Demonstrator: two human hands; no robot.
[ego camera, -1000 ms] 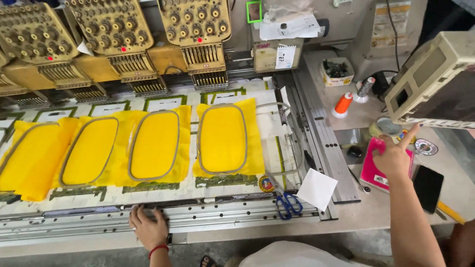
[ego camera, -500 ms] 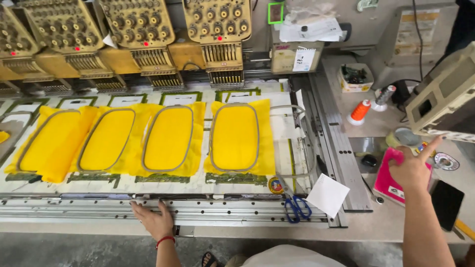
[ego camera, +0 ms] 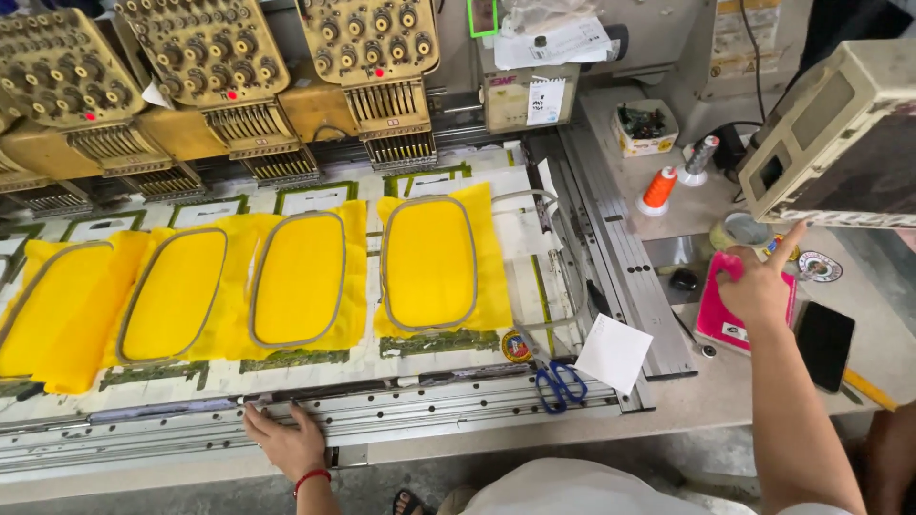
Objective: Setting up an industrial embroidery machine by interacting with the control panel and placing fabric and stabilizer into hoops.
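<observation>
Yellow cloths (ego camera: 427, 262) in gray hoops lie across the big sewing table. Your left hand (ego camera: 284, 441), at the bottom, rests flat with fingers spread on the metal rail (ego camera: 429, 410). Your right hand (ego camera: 760, 286), at the right, points one finger up at the control box (ego camera: 840, 133), other fingers curled, above a pink book (ego camera: 725, 319).

Four yellow fabric pieces (ego camera: 428, 262) in oval hoops lie side by side under the embroidery heads (ego camera: 367, 43). Blue-handled scissors (ego camera: 560, 385) beside a white paper square (ego camera: 613, 352). Orange thread cone (ego camera: 659, 189) upright on the table (ego camera: 687, 215); black phone (ego camera: 823, 344) near the table's right edge.
</observation>
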